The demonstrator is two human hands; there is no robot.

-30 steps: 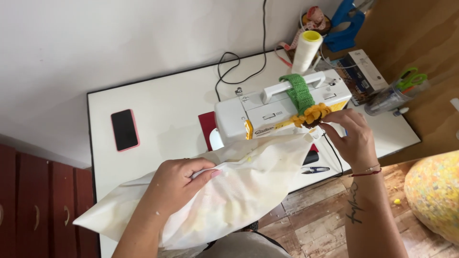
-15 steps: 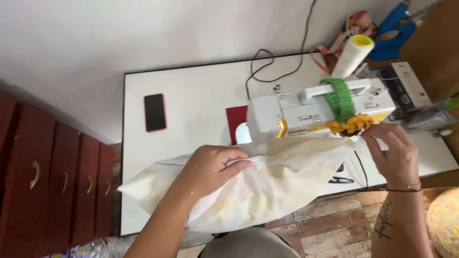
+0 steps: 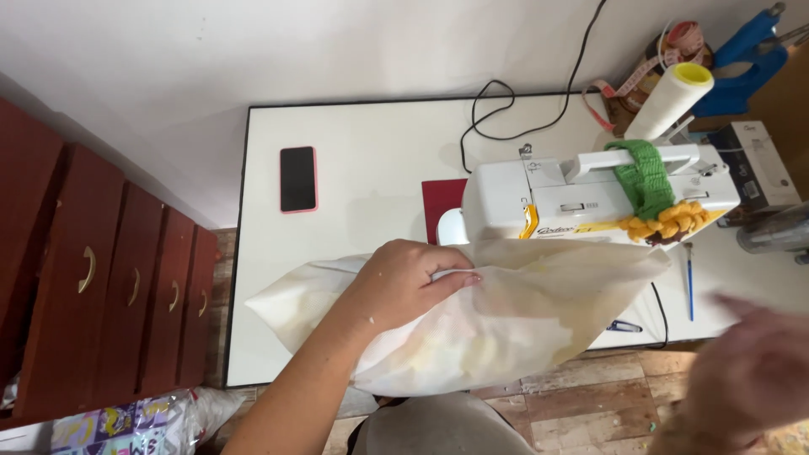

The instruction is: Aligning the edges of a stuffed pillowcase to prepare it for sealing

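Off the sewing machine comes the right hand, which a moment ago reached up by the yellow trim; it now sits low and blurred, well clear of the fabric, and whether its fingers are spread or closed cannot be told. Left hand keeps its place on the fabric, fingers pressed together and pinching a fold, the bundle lying at the tabletop edge just beyond the fingertips, under the machine's front. Far past the knuckles lies a phone.
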